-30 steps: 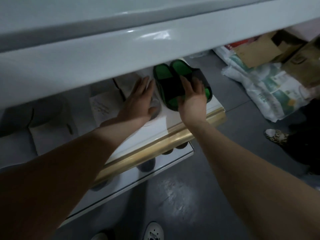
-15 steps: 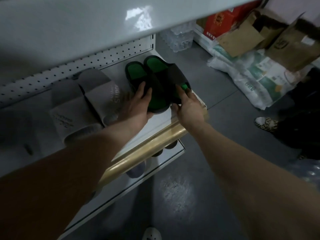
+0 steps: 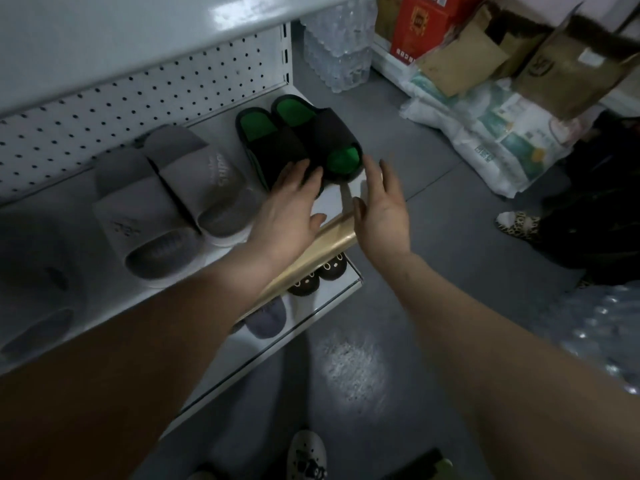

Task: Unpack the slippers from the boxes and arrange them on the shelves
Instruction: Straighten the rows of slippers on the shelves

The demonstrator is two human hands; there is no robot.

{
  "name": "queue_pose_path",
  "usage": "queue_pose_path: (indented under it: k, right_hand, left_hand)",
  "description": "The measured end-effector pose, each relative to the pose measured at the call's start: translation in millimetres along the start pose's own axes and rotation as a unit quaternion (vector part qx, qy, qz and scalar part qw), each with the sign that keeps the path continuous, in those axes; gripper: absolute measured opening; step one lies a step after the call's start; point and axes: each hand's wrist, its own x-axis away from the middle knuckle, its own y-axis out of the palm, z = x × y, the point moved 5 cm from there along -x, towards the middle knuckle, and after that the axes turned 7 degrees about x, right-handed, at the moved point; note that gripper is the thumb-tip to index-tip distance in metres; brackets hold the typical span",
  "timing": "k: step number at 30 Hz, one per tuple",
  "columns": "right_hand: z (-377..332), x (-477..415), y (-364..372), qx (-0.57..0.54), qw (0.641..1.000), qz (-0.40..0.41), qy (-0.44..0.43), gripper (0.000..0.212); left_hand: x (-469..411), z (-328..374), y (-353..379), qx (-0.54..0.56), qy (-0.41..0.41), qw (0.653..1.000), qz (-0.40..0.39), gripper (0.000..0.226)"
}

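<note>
Two black slippers [image 3: 301, 143] with green insoles lie side by side at the right end of the shelf [image 3: 334, 197], at twelve o'clock from our hands. Their heels point to the pegboard [image 3: 138, 98] and their open toes to us – the way a shopper would want to see them.

Our left hand [image 3: 291, 206] is flat and relaxed, with its straight fingertips resting on the toe of the left slipper. It grasps nothing. We judge this a light nudge to square the pair, not a lift.

Our right hand [image 3: 382, 209] is also released, palm turned inward and fingers straight. It sits just beside the right slipper's toe at about three o'clock of it. Whether it touches, we cannot tell. Held so, it would act as a fence, keeping the outer slipper from sliding off the shelf's open end.

At nine o'clock of the black pair lies a grey pair [image 3: 173, 199] facing the same way, so the row reads evenly. Below the gold strip [image 3: 325, 237] on the shelf's front edge, the lower shelf [image 3: 322, 296] already carries more slippers.

Cardboard boxes [image 3: 457, 64] stand at one o'clock across the floor – more may wait there, though we cannot see inside. This pair seems all but placed.
</note>
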Motion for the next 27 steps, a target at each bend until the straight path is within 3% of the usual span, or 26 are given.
queue_pose_path:
  k: [6,12,19,27]
  right_hand:
    - [34.0,58.3,-10.4,0.016,1.0,-0.009,0.001,0.07]
    - [64.2,119.4,-0.3,0.036,0.997,-0.047,0.053,0.065]
    - [78.5,170.6,49.0,0.035,0.991,-0.079,0.101,0.069]
    - [97.9,178.0,150.9,0.044,0.989,-0.102,0.1,0.068]
  left_hand:
    - [36.0,39.3,25.4,0.039,0.049,0.998,-0.013,0.067]
    - [78.7,50.7,68.6,0.11,0.091,0.988,-0.055,0.063]
    - [115.0,4.3,128.3,0.093,0.095,0.986,-0.103,0.06]
    - [116.2,-93.9,201.1,0.05,0.029,0.99,-0.125,0.061]
